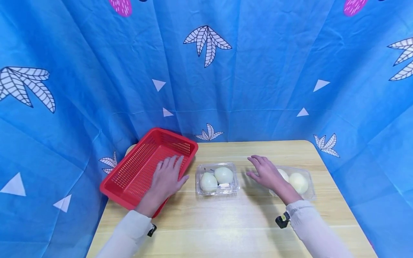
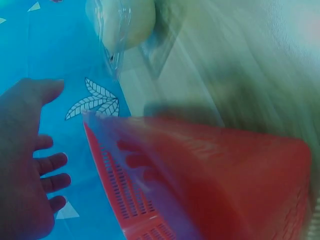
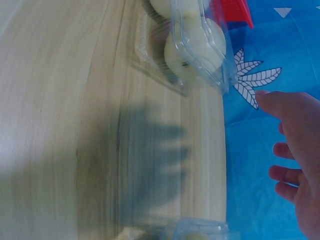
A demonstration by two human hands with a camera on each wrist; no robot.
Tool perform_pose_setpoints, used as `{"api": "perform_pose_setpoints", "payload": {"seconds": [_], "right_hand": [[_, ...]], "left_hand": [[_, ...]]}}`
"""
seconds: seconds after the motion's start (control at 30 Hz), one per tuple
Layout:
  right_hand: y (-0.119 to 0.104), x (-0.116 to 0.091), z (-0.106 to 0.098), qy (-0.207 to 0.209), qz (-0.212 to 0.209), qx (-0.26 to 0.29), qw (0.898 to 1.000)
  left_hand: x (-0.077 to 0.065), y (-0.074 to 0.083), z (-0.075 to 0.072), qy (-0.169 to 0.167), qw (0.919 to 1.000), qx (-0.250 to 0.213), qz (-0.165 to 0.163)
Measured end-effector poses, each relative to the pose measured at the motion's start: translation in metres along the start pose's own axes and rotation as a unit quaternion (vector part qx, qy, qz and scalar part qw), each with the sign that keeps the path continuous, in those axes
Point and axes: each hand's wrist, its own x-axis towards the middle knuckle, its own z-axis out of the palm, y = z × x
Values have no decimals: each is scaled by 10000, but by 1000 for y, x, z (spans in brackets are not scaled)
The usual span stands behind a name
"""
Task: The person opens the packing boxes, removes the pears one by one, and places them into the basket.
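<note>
A clear plastic box [image 1: 235,181] holding two pale pears [image 1: 223,175] sits mid-table. My left hand [image 1: 167,177] is over the right side of a red perforated basket [image 1: 130,163], fingers spread and holding nothing. To the right of the box, my right hand [image 1: 266,174] hovers with loosely bent fingers and nothing in them. Partly behind that hand and wrist is a second clear plastic box [image 1: 310,179] with two pale round fruits [image 1: 298,183]. In the right wrist view the middle box [image 3: 200,50] lies beyond the thumb, and the hand's shadow falls on the wood.
The light wooden table [image 1: 219,229] ends at a blue patterned curtain [image 1: 258,89] behind and on both sides. The basket stands at an angle by the table's left edge. Small black devices [image 1: 283,220] are strapped to both wrists.
</note>
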Motion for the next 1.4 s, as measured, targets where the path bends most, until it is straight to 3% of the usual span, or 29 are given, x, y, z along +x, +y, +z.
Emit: {"api": "perform_pose_setpoints", "payload": {"seconds": [0.6,0.97,1.17,1.4], "right_hand": [[-13,7,19,-89,-22,198,9998],[-19,4,35,-87,21,205,9998],[-22,1,40,-123,29,186,9997],[-25,0,44,-173,-35,223,9996]], "left_hand": [[0,27,14,-12,9998,57,204],[-4,42,26,281,9977,229,572],[-5,48,31,681,9909,646,964],[-6,54,36,1138,9767,1099,1449]]}}
